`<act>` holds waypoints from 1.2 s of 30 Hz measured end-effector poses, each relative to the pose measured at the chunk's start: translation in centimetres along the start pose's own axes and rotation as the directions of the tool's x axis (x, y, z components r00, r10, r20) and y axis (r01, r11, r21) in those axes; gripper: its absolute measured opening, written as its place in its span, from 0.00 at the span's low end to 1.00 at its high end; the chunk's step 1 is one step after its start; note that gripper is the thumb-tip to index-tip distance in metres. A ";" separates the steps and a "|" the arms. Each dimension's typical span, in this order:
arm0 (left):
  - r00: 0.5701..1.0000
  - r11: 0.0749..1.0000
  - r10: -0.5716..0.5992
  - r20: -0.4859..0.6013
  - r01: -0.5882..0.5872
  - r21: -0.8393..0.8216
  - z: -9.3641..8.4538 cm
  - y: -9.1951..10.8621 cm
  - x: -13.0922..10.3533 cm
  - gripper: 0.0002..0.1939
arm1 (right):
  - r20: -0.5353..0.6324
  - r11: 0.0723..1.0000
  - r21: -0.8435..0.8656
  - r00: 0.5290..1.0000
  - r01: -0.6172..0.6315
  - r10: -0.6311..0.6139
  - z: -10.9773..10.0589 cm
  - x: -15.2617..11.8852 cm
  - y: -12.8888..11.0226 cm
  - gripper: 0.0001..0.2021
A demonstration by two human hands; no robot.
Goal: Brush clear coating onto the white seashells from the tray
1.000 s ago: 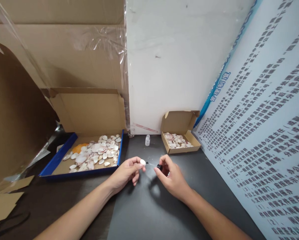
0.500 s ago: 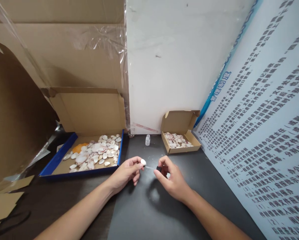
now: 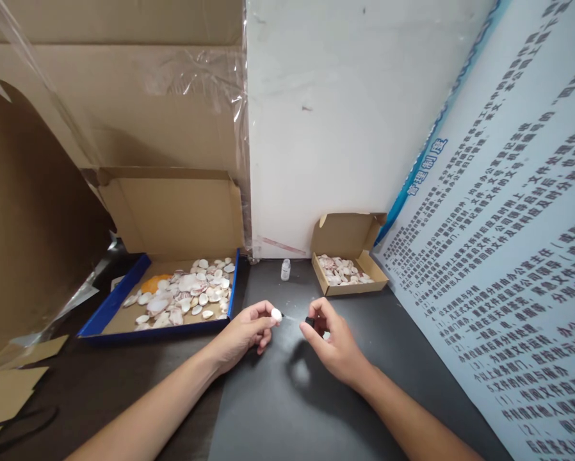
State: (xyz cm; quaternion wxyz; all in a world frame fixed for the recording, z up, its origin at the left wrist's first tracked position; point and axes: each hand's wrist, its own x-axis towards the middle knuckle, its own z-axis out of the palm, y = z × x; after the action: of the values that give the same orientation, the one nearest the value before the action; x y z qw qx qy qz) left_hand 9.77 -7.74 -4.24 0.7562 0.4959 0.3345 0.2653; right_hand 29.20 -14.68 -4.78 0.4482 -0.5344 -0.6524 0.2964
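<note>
My left hand [image 3: 247,331] pinches a small white seashell [image 3: 276,315] between thumb and fingertips. Between the fingers of my right hand [image 3: 334,339] is a cap brush, gripped by its black cap [image 3: 309,321]. Its thin clear stem [image 3: 293,318] points left, and the dark tip is right beside the shell; whether they touch I cannot tell. Behind both hands a small clear bottle [image 3: 285,270] with a white label stands upright, with no cap on it.
At left, a blue-edged cardboard box [image 3: 148,334] holds many shells and something orange. A smaller cardboard box [image 3: 357,289] with shells is at the back right. A white wall [image 3: 311,160] rises behind, and a printed poster [image 3: 508,288] is on the right.
The shell has turned a little in my left fingers and shows a rounder face. The brush has shifted slightly to the right. Both grips stay the same.
</note>
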 end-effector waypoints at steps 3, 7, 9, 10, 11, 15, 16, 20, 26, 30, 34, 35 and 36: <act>1.000 1.000 -0.004 0.010 0.005 -0.006 0.0 0.1 0.0 0.13 | 0.017 1.000 0.005 1.000 0.000 0.000 0.0 0.0 0.2 0.07; 0.999 1.000 -0.009 0.033 0.008 0.018 0.0 0.0 0.0 0.13 | -0.002 0.999 -0.030 1.000 -0.014 0.014 -0.1 0.1 0.2 0.07; 0.999 1.000 -0.008 0.033 0.007 0.023 0.0 0.0 0.0 0.13 | 0.015 1.000 0.014 1.000 -0.005 0.005 -0.1 0.1 0.2 0.06; 0.999 1.000 -0.009 0.031 0.008 0.022 0.0 0.0 0.0 0.13 | 0.025 1.000 0.029 1.000 -0.002 0.001 -0.1 0.1 0.1 0.06; 0.999 1.000 -0.010 0.031 0.010 0.018 0.0 0.0 0.0 0.13 | 0.034 0.999 0.032 0.999 -0.002 0.001 -0.1 0.1 0.1 0.06; 0.999 1.000 -0.020 0.044 0.019 0.015 -0.1 0.1 0.0 0.12 | 0.028 1.000 -0.023 1.000 -0.008 0.008 -0.1 0.1 0.2 0.07; 0.999 1.000 -0.020 0.048 0.020 0.017 -0.1 0.1 0.0 0.12 | 0.022 1.000 -0.020 1.000 -0.004 0.004 -0.1 0.1 0.2 0.07; 0.998 1.000 -0.020 0.052 0.019 0.014 -0.2 0.0 0.1 0.11 | 0.023 1.000 0.026 1.000 0.013 -0.014 -0.1 0.2 0.1 0.06; 0.999 0.999 -0.023 0.043 0.022 0.032 0.0 0.1 0.0 0.11 | -0.005 1.000 -0.031 1.000 0.008 -0.008 -0.2 0.2 -0.2 0.07; 0.999 0.999 -0.020 0.040 0.019 0.038 0.0 0.1 -0.1 0.11 | 0.010 1.000 -0.003 1.000 0.009 -0.009 -0.2 0.1 0.0 0.07; 0.997 0.998 -0.021 0.074 0.017 0.056 -0.2 0.1 0.0 0.11 | -0.013 0.999 -0.038 1.000 0.014 -0.015 -0.1 0.1 0.1 0.06; 0.997 0.998 -0.021 0.075 0.017 0.057 -0.2 0.1 0.0 0.11 | -0.019 0.999 -0.027 1.000 0.023 -0.024 -0.1 0.1 0.1 0.06; 0.997 0.998 -0.021 0.074 0.017 0.055 -0.2 0.1 0.0 0.12 | -0.024 0.999 -0.017 0.999 0.039 -0.040 -0.1 0.2 0.0 0.06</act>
State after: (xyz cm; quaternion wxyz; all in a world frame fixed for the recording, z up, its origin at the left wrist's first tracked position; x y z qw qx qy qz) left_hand 9.60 -7.54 -4.21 0.7568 0.5225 0.3181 0.2302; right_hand 29.33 -14.54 -4.71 0.4574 -0.5289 -0.6597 0.2754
